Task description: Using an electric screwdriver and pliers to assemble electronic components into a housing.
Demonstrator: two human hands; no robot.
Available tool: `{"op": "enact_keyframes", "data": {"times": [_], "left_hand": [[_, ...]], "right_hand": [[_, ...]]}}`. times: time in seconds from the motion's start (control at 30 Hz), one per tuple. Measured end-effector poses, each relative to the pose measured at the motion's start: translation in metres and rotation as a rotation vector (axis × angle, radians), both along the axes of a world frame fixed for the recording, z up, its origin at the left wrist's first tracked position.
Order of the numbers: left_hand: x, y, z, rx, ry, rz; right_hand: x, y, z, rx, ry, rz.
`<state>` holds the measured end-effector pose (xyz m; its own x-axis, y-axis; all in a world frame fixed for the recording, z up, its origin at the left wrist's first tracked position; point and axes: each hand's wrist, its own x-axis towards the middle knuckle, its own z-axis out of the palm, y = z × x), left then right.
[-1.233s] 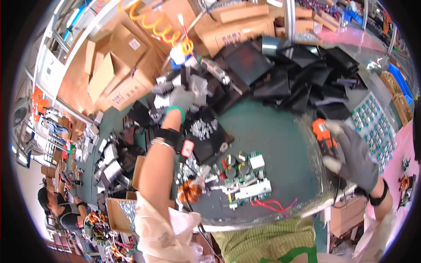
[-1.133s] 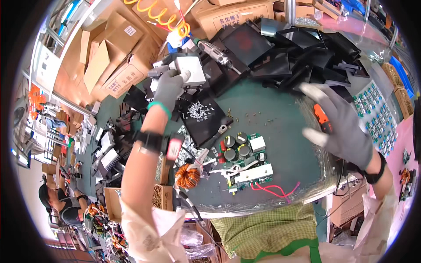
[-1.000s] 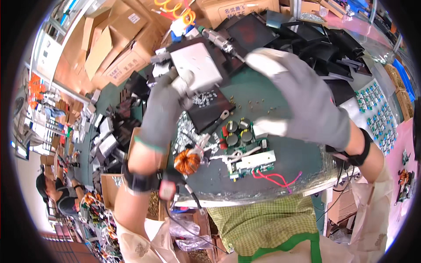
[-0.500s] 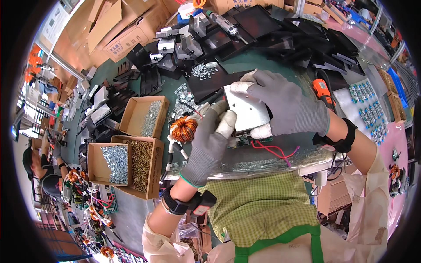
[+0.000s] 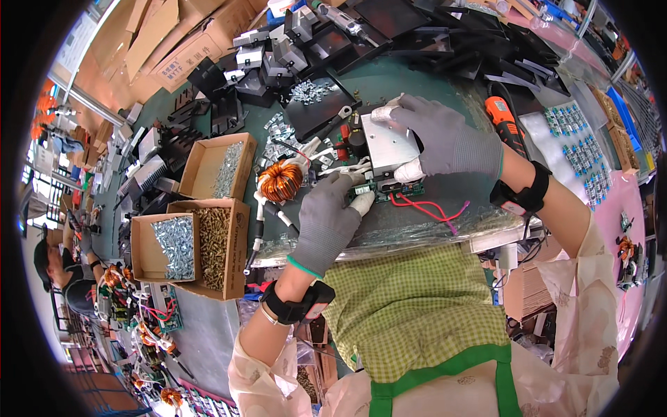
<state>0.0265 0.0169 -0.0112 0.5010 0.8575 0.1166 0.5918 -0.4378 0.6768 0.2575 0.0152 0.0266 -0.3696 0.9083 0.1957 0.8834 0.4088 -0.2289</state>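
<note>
1. Plate (image 5: 389, 144) of bare silver metal, drilled with small holes, is held over the board (image 5: 417, 188) near our edge of the table (image 5: 424, 80); whether the two touch, we cannot tell.

2. Our right hand (image 5: 441, 135), gloved in grey, pinches the plate across its face, fingers at the far edge and thumb at the near corner, a wide grip that probably keeps it from twisting.

3. Our left hand (image 5: 325, 219) sets thumb and fingers at the board's left end, likely to steady it; whether they clamp it or merely rest there, we cannot make out.

4. Red wires (image 5: 429, 204) trail from the board's near side, clear of our fingers, while the copper coil (image 5: 279, 182) sits just beyond our left hand, apparently kept out from under the plate.

5. Silver screws fill one box (image 5: 144, 254) and brass ones its neighbour (image 5: 237, 260), parted by kind, we judge, for easy picking.

6. Loose silver pieces (image 5: 310, 92) lie heaped on a black panel (image 5: 316, 119), which seems to serve us as a tray.

7. Beyond our right wrist lies an orange tool (image 5: 501, 115), within reach yet apart from the plate; more panels (image 5: 399, 24) pile up along the far side, perhaps to save working room.
</note>
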Motion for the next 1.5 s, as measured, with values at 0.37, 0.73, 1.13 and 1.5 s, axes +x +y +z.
{"op": "enact_keyframes", "data": {"times": [0.37,0.73,1.13,1.5], "left_hand": [[0.003,-0.002,0.003,-0.005,0.102,0.064],[-0.004,-0.001,-0.016,0.203,-0.125,0.024],[-0.046,-0.025,0.043,0.373,0.014,0.007],[-0.197,-0.009,0.074,0.118,0.291,0.516]], "right_hand": [[-0.004,0.002,0.002,-0.055,0.004,-0.035],[-0.007,-0.002,0.014,-0.079,0.172,0.050],[0.026,-0.036,0.035,0.039,0.205,-0.064],[0.187,-0.125,-0.079,-0.076,0.018,-0.731]]}}
